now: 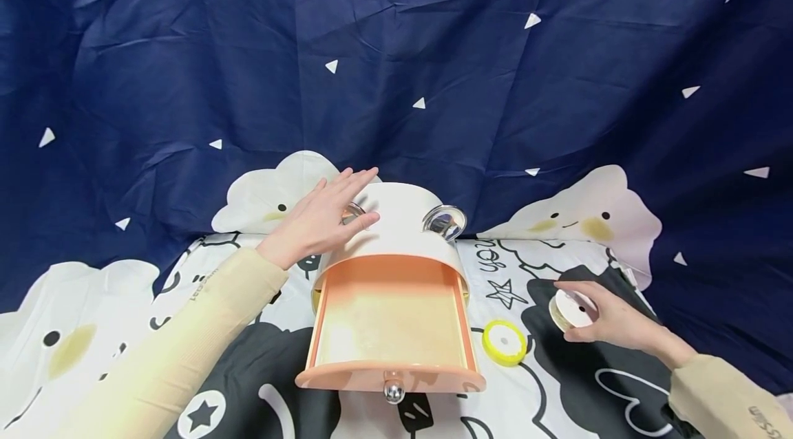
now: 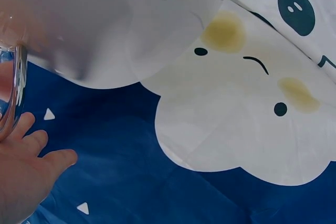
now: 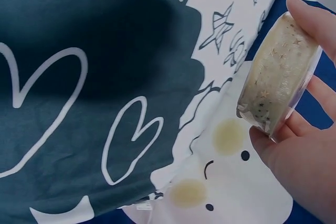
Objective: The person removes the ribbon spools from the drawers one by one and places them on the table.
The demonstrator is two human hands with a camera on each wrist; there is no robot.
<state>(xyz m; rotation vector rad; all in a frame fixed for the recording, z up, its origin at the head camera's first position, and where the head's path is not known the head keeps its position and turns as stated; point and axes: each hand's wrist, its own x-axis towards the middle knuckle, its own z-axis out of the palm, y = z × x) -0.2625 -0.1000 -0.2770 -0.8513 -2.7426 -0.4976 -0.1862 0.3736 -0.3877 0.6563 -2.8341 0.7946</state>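
In the head view, a white box point(image 1: 403, 219) with shiny silver ear-like rings point(image 1: 445, 222) stands mid-scene, its peach drawer point(image 1: 390, 315) pulled out toward me. My left hand point(image 1: 328, 215) is at the box's left upper side, fingers extended, over the left silver ring; whether it touches the box is hard to tell. My right hand point(image 1: 626, 322) grips a ribbon spool point(image 1: 571, 309) between thumb and fingers, off to the right. Pale ribbon with small stars point(image 3: 278, 66) is wound on it in the right wrist view. The drawer's inside shows no objects.
A yellow ribbon spool point(image 1: 504, 343) lies flat on the patterned cloth point(image 1: 495, 411), between the drawer and my right hand. The drawer's silver knob point(image 1: 394, 392) sticks out in front. A dark blue curtain point(image 1: 396, 47) hangs behind the box.
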